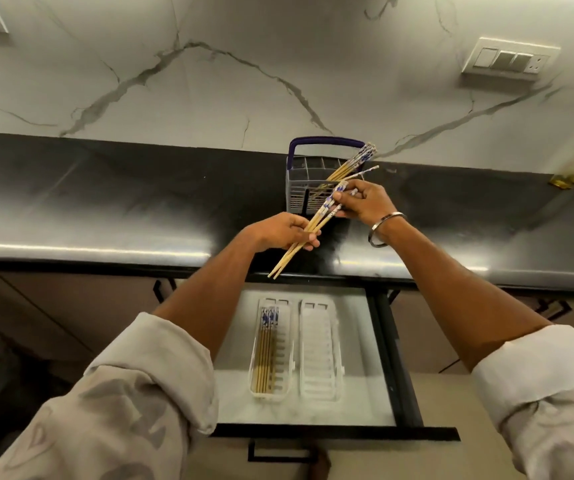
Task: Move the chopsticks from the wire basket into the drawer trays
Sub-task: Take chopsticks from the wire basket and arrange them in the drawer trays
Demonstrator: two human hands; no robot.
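Observation:
A grey wire basket [300, 188] with a purple handle stands on the black counter, and several wooden chopsticks with blue-and-white tops [353, 162] lean out of it to the right. My left hand [280, 233] grips a small bundle of chopsticks [290, 256] around the middle, tips pointing down-left over the counter edge. My right hand [363, 202] pinches the patterned top ends of that same bundle just in front of the basket. Below, the open drawer holds two white trays: the left tray [287, 344] contains several chopsticks [266, 348], the right tray [320, 351] holds nothing.
The black counter [105, 202] runs the full width under a marble wall. The drawer front [337, 434] juts toward me with a black handle below. Wall switch plates [510, 58] sit upper right. A gold object [567, 180] rests at the counter's far right.

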